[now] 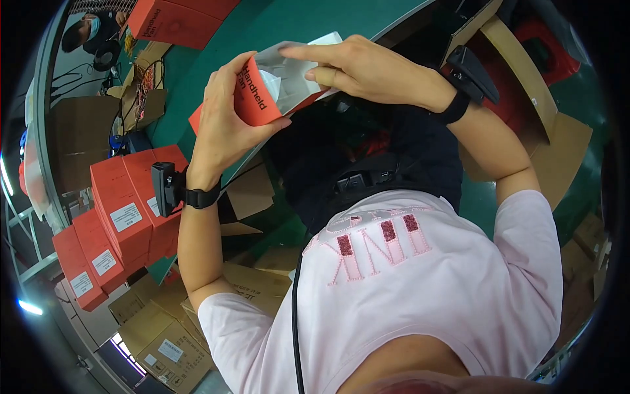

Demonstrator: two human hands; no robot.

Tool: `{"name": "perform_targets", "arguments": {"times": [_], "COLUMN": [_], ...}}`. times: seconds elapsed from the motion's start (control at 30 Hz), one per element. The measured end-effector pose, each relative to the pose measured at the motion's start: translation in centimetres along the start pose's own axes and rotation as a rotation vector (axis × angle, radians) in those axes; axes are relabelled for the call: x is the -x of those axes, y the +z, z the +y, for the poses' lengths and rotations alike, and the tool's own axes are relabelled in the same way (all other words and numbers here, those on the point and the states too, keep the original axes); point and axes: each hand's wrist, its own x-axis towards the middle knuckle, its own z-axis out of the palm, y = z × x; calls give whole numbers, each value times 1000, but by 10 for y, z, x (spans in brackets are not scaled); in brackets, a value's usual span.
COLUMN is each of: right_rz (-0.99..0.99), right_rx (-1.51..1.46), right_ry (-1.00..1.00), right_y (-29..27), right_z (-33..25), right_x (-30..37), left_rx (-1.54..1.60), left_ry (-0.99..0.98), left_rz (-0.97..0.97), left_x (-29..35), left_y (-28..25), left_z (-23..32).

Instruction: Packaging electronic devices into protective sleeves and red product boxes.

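Above the green table edge, a red cardboard box (252,102) with a pale inside is held tilted, its end open toward the right. Around its left part wraps my left hand (220,125), the thumb along the lower edge and the fingers behind. My right hand (354,69) is at the open end; its index finger reaches along the upper rim while the other fingers curl at the white flap (330,41). A whitish piece (270,84) shows inside the box; what it is I cannot make out. Black straps with small devices sit on both wrists.
Stacked red boxes (121,197) with white labels stand at the left. Another red box (174,25) lies on the green table (262,25) at the far side. Brown cartons (167,341) stand lower left, and an open carton (525,72) at right. A person (92,33) is at far left.
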Motion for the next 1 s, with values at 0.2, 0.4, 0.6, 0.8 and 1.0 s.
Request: {"name": "perform_targets", "arguments": {"times": [0.2, 0.4, 0.6, 0.8, 1.0], "right_rz": [-177, 145, 382, 161, 334], "right_rx": [-11, -13, -26, 395, 306], "right_ry": [127, -24, 55, -27, -108], "right_y": [-5, -25, -55, -50, -32], "right_z": [8, 63, 54, 43, -19], "right_x": [-42, -45, -51, -49, -82], "left_rx": [-6, -84, -259, 14, 39], "left_ry": [-30, -149, 34, -24, -107], "left_rz": [-63, -93, 137, 261, 225], "left_x": [-9, -3, -7, -38, -39], "left_y": [4, -14, 16, 43, 36], "left_z": [5, -23, -39, -22, -17]}}
